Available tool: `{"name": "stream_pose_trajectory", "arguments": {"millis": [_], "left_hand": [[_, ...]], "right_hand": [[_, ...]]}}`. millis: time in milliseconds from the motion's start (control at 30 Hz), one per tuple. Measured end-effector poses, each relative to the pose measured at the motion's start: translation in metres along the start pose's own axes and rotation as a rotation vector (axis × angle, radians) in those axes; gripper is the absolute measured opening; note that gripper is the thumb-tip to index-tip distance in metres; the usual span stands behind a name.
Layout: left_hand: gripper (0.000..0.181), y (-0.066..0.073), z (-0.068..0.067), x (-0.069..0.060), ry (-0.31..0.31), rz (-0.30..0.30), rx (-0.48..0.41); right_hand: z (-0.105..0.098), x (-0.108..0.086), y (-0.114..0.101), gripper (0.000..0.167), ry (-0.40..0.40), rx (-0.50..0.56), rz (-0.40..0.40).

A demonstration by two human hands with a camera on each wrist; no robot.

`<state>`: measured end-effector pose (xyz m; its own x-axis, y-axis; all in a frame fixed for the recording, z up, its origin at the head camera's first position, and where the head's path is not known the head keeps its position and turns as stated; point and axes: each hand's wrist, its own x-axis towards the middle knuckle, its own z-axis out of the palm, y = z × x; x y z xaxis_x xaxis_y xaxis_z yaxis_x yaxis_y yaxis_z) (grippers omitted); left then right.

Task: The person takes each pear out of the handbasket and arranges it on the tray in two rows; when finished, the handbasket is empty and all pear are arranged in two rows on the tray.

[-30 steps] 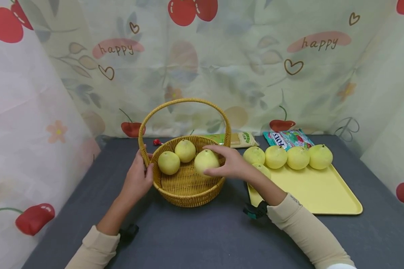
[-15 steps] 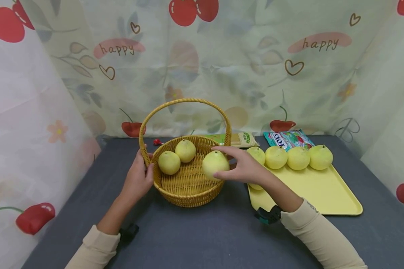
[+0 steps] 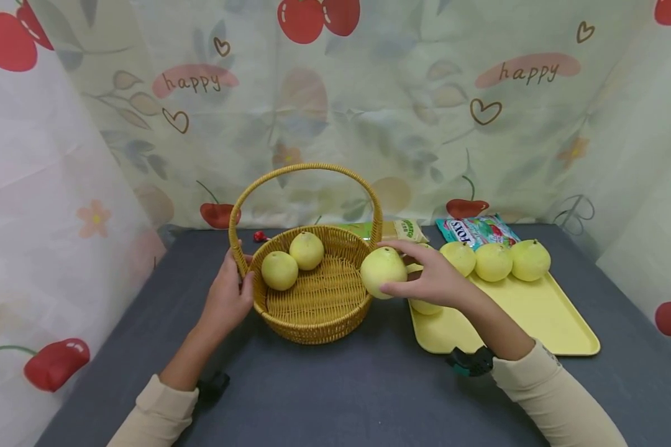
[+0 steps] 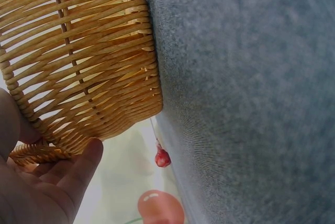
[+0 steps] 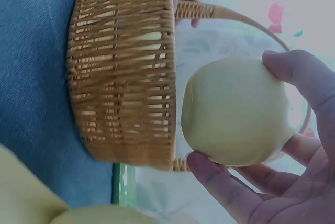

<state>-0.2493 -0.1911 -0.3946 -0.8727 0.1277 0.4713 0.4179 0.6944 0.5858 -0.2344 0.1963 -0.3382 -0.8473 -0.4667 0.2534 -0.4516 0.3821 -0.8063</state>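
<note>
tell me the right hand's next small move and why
Probably carry the held fruit right, toward the yellow tray: the right hand has shifted it from over the basket toward its right rim, the left hand grips the basket, and the tray shows bare space.

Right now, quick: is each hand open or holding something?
Left hand: closed, holding the wicker basket near its handle.
Right hand: closed, holding a pale yellow fruit.
</note>
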Motion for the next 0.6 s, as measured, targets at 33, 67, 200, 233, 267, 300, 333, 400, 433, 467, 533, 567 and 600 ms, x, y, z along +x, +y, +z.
{"name": "stream_pose_trajectory", "arguments": {"millis": [33, 67, 200, 233, 267, 300, 333, 400, 433, 467, 533, 567, 600], "left_hand": [[0.063, 0.000, 0.000, 0.000, 0.001, 0.002, 0.002], [0.063, 0.000, 0.000, -0.001, 0.002, 0.004, 0.004], [0.063, 0.000, 0.000, -0.002, 0.004, 0.013, 0.007], [0.063, 0.000, 0.000, -0.002, 0.005, 0.013, 0.008], [0.063, 0.000, 0.000, -0.001, 0.006, 0.012, 0.007], [0.063, -0.001, 0.000, -0.001, 0.006, 0.011, 0.008], [0.063, -0.001, 0.000, -0.001, 0.007, 0.011, 0.009], [0.063, -0.001, 0.000, -0.001, 0.003, 0.011, 0.007], [0.063, -0.001, 0.000, -0.001, 0.002, 0.012, 0.007], [0.063, -0.001, 0.000, -0.001, 0.000, 0.013, 0.006], [0.063, -0.001, 0.000, -0.001, -0.001, 0.011, 0.005], [0.063, -0.002, 0.000, 0.000, -0.002, 0.009, 0.004], [0.063, -0.002, -0.001, 0.000, -0.001, 0.006, 0.003]], "right_hand": [[-0.002, -0.002, 0.001, 0.070, 0.004, -0.010, 0.013], [-0.004, -0.003, 0.001, 0.070, 0.008, -0.016, 0.023], [-0.014, -0.010, 0.004, 0.069, 0.018, -0.035, 0.051], [-0.017, -0.012, 0.004, 0.069, 0.020, -0.040, 0.055], [-0.019, -0.013, 0.006, 0.068, 0.020, -0.046, 0.055], [-0.022, -0.014, 0.007, 0.068, 0.023, -0.056, 0.058], [-0.025, -0.015, 0.008, 0.067, 0.027, -0.067, 0.064], [-0.032, -0.018, 0.010, 0.067, 0.035, -0.079, 0.084], [-0.035, -0.020, 0.011, 0.067, 0.041, -0.084, 0.095], [-0.038, -0.022, 0.012, 0.067, 0.049, -0.092, 0.108], [-0.044, -0.025, 0.013, 0.067, 0.066, -0.105, 0.127], [-0.047, -0.026, 0.014, 0.067, 0.076, -0.111, 0.130], [-0.050, -0.027, 0.014, 0.066, 0.087, -0.118, 0.131]]}}
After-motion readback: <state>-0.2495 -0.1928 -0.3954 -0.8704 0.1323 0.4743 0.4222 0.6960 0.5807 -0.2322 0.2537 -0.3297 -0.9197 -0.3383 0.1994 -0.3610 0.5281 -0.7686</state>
